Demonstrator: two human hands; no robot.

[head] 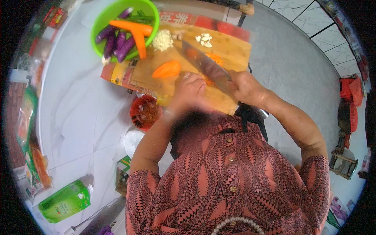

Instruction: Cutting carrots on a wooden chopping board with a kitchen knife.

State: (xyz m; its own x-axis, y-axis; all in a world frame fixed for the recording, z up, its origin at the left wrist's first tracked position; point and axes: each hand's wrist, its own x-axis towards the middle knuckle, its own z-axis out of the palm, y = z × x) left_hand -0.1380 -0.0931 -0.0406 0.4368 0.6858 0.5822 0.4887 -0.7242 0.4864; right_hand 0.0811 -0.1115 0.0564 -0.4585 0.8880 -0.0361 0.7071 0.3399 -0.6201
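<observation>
My right hand (248, 86) is closed around the handle of a wide kitchen knife (205, 63), its blade slanting up and left over the wooden cutting board (229, 54). My left hand (191, 89) rests at the board's near edge, partly blurred; whether it holds anything cannot be told. Just beyond it lies a piece of cut carrot (167, 69). Carrot strips (215, 58) lie behind the blade, with more by my left fingertips. Minced garlic (163, 40), a knob of ginger (177, 35) and garlic cloves (204, 40) sit along the far side.
A green plastic bowl (157, 22) with eggplants (126, 48) and whole carrots (132, 27) overlaps the board's far left corner. Below the board's left side are a red container (146, 113) and a white round object (132, 141). A green pouch (66, 201) lies at lower left.
</observation>
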